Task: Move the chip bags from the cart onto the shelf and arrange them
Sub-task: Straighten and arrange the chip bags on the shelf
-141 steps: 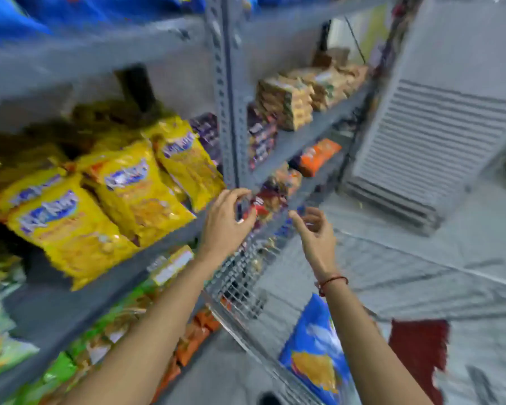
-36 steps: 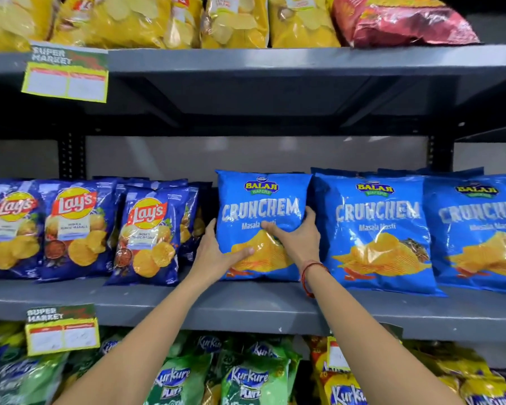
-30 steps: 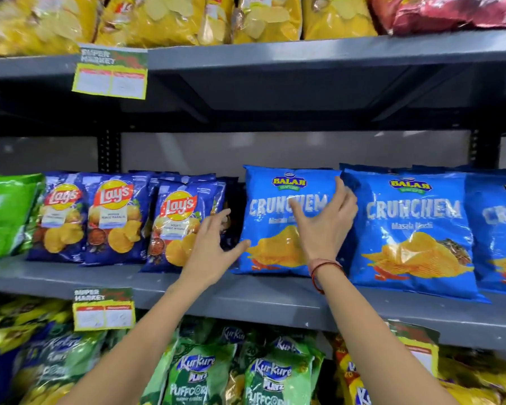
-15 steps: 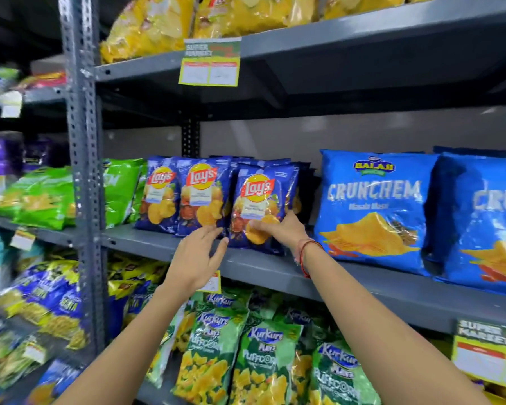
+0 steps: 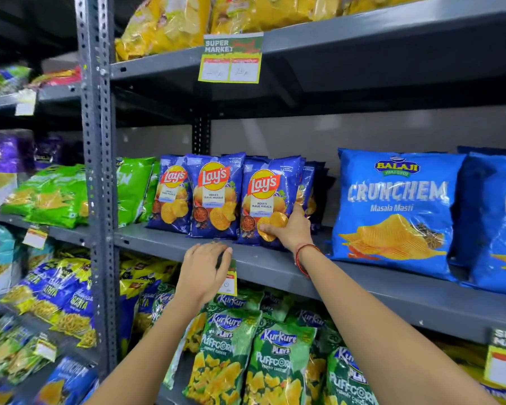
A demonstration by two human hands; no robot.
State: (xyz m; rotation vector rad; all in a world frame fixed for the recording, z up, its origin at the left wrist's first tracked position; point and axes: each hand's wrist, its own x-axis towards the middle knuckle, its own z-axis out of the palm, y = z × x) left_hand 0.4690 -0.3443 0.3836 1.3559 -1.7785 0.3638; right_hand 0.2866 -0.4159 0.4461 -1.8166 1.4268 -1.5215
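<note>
Three dark blue Lay's bags stand in a row on the grey middle shelf [image 5: 348, 282]. My right hand [image 5: 288, 229] grips the lower right corner of the rightmost Lay's bag [image 5: 266, 200], thumb on its front and fingers behind. More Lay's bags stand behind it. My left hand [image 5: 203, 271] hangs just in front of the shelf's front edge, fingers loosely bent, holding nothing. A large bright blue Crunchem bag [image 5: 392, 209] stands to the right, and a second Crunchem bag [image 5: 494, 217] is beside it. The cart is out of view.
A grey perforated upright post [image 5: 95, 171] divides the shelving at left. Green bags [image 5: 56, 194] lie left of the Lay's. Yellow bags [image 5: 164, 24] fill the top shelf, above a price tag [image 5: 231, 58]. Green Kurkure Puffcorn bags [image 5: 275, 361] fill the lower shelf.
My hands left the Crunchem bag and shifted left to the Lay's row. The right hand now grips the rightmost Lay's bag. The view has turned left.
</note>
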